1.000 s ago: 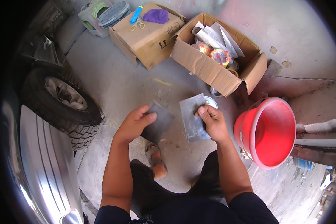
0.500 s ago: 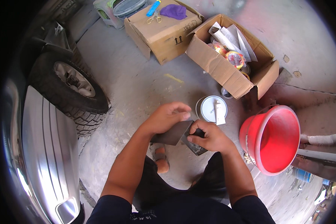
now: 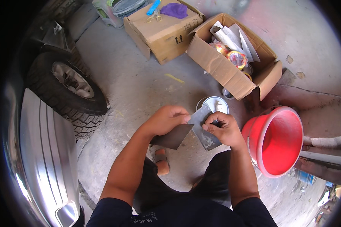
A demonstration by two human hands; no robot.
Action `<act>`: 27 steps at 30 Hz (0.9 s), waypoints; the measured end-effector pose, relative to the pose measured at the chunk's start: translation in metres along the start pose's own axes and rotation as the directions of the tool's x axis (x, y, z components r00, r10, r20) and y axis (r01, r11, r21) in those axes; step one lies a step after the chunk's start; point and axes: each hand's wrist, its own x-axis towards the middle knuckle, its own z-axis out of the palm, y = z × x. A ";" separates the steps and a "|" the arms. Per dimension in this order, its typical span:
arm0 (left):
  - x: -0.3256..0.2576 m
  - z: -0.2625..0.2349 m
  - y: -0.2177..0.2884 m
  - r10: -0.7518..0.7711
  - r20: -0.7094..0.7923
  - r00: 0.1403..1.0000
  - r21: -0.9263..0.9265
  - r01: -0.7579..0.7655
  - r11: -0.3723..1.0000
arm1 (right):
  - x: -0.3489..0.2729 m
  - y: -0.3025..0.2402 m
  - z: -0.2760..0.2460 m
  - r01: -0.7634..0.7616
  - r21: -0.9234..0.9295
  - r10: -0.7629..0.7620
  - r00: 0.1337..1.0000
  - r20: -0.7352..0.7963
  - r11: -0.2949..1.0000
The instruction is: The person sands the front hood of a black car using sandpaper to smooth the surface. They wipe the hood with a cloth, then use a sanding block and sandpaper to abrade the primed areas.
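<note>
My left hand (image 3: 169, 120) is closed on a dark, smooth rectangular plate (image 3: 175, 138), its fingers curled over the upper edge. A grey rectangular plate (image 3: 205, 126), pale and smudged toward its lower end, is pinched in my right hand (image 3: 221, 126) between thumb and fingers. The two plates come close to each other in front of my body; I cannot tell whether their edges touch. Just beyond them a round tin (image 3: 222, 101) with a whitish lid stands on the floor. A small white tube (image 3: 219, 107) lies on that lid, partly hidden by the right hand and its plate.
Right of me sits a red bucket (image 3: 250, 132). An open cardboard box (image 3: 219, 70) with tape rolls and paper stands ahead. Left of it, a closed cardboard box (image 3: 155, 34) carries scissors (image 3: 154, 17) and a purple cloth (image 3: 174, 11). A vehicle's tyre (image 3: 81, 117) and chrome bumper (image 3: 51, 159) border the left.
The right-hand plate has swung up and turned, so its broad grey face shows and overlaps the tin. My left hand keeps its plate, which has shifted only slightly.
</note>
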 end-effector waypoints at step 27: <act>0.014 0.041 -0.010 -0.126 -0.178 0.976 -0.184 0.093 0.978 | 0.021 0.031 0.027 0.013 0.322 0.138 0.887 -0.440 0.947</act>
